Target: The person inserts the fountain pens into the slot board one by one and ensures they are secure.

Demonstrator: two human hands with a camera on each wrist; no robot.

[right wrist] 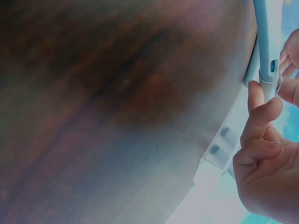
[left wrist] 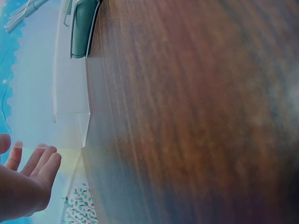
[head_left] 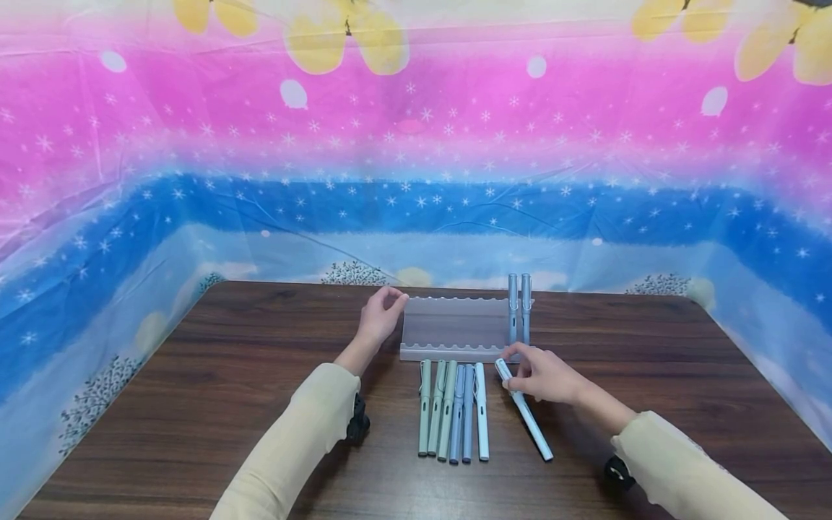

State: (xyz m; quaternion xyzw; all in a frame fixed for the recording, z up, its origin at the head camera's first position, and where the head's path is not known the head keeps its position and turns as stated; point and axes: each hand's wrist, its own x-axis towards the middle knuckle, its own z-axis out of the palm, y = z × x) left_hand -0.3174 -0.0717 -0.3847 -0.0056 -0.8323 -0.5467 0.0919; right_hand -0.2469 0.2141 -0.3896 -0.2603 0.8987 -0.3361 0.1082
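Observation:
A clear pen rack [head_left: 455, 323] with notched edges stands at the back of the table. My left hand [head_left: 380, 318] pinches its upper left corner between thumb and fingers; the left wrist view shows the fingertips at the rack's side edge. My right hand [head_left: 546, 373] holds a pale blue pen [head_left: 533, 421] near its cap end, thumb and fingers around it in the right wrist view. The pen slants toward the front right. Two grey-blue pens [head_left: 519, 310] stand in the rack's right end, their lower ends partly hidden behind my right hand.
In front of the rack several pens lie side by side: green pens [head_left: 435, 408], blue pens [head_left: 463, 413] and another pale pen [head_left: 481, 412]. They rest on the dark wooden table [head_left: 260, 404]. A patterned cloth [head_left: 390, 209] hangs around the back and sides.

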